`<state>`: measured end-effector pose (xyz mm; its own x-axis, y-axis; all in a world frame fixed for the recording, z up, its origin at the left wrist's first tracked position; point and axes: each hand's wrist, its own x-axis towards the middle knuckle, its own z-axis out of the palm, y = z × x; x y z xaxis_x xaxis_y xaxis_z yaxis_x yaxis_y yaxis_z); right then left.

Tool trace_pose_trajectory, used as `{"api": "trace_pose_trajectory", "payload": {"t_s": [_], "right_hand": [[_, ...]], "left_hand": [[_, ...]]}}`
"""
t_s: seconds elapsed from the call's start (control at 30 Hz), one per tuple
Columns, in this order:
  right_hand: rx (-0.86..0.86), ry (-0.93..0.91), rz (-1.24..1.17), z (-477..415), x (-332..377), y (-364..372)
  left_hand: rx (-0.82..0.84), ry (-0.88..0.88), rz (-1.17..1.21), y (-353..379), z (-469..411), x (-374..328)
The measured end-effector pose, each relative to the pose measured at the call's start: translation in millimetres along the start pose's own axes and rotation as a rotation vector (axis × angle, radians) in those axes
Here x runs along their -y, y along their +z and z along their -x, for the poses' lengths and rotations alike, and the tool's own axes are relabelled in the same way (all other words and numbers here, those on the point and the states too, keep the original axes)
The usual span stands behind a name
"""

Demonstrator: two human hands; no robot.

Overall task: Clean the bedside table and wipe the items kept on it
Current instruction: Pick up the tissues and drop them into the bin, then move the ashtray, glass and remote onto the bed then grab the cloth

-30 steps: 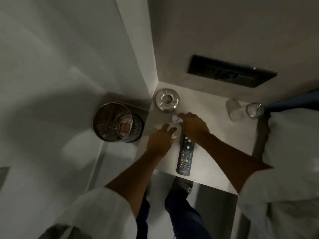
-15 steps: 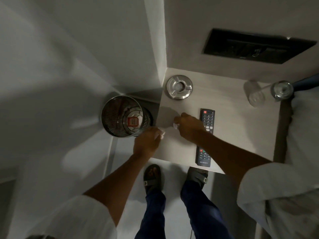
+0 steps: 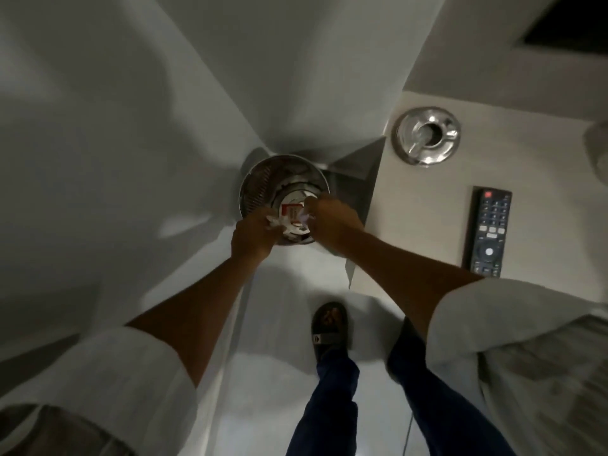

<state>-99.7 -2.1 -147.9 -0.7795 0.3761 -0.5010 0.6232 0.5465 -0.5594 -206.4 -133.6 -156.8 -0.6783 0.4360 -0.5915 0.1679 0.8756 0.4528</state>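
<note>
Both my hands hover over the round metal waste bin point(image 3: 260, 182) on the floor left of the bedside table point(image 3: 427, 209). My left hand point(image 3: 255, 235) is closed on a crumpled white scrap of paper point(image 3: 273, 221) at the bin's near rim. My right hand point(image 3: 332, 222) pinches another small white scrap point(image 3: 307, 209) above the bin's opening. Inside the bin lies a red and white packet point(image 3: 292, 212). On the table stand a metal ashtray point(image 3: 426, 136) near the back corner and a black remote point(image 3: 490, 232) lying lengthwise.
A glass point(image 3: 597, 149) shows partly at the right edge of the table. A dark recessed panel point(image 3: 572, 24) sits in the wall above. My sandalled foot point(image 3: 329, 327) stands on the pale floor in front of the table. The wall corner is right behind the bin.
Both hands have left the tabletop with the paper scraps and moved left to above the bin. The view has swung left, so the table now sits at the right.
</note>
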Motion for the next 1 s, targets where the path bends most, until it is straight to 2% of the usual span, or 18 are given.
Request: {"api": "trace_pose_trajectory", "payload": {"t_s": [0.1, 0.23, 0.3, 0.37, 0.43, 0.5, 0.6, 0.67, 0.73, 0.83, 1.0], "right_hand": [[0.01, 0.013, -0.027, 3, -4, 5], [-0.088, 0.104, -0.025, 24, -15, -18], [-0.245, 0.208, -0.132, 41, -26, -42], [-0.425, 0.303, -0.202, 60, -41, -64], [-0.556, 0.407, -0.196, 82, -63, -81], [-0.607, 0.567, -0.184, 108, -88, -89], [-0.536, 0.798, -0.151, 142, -120, -89], [-0.394, 0.875, -0.147, 157, -135, -82], [-0.301, 0.905, -0.176, 165, -142, -73], [-0.325, 0.889, -0.22, 172, -145, -62], [-0.348, 0.825, -0.23, 188, -153, -53]], "left_hand": [[0.094, -0.05, 0.03, 1, -8, 9], [0.095, 0.198, -0.266, 9, -19, 9], [0.054, 0.321, -0.341, 14, -24, -23], [-0.032, 0.448, -0.317, 19, -21, -68], [-0.119, 0.66, -0.33, 28, -12, -117], [-0.18, 0.857, -0.377, 44, -7, -161], [-0.094, 0.984, -0.554, 68, -10, -222], [-0.026, 0.965, -0.692, 82, -16, -246], [0.026, 0.815, -0.669, 95, -26, -258], [0.058, 0.541, -0.536, 111, -34, -264], [0.023, 0.484, -0.543, 119, -14, -262]]}}
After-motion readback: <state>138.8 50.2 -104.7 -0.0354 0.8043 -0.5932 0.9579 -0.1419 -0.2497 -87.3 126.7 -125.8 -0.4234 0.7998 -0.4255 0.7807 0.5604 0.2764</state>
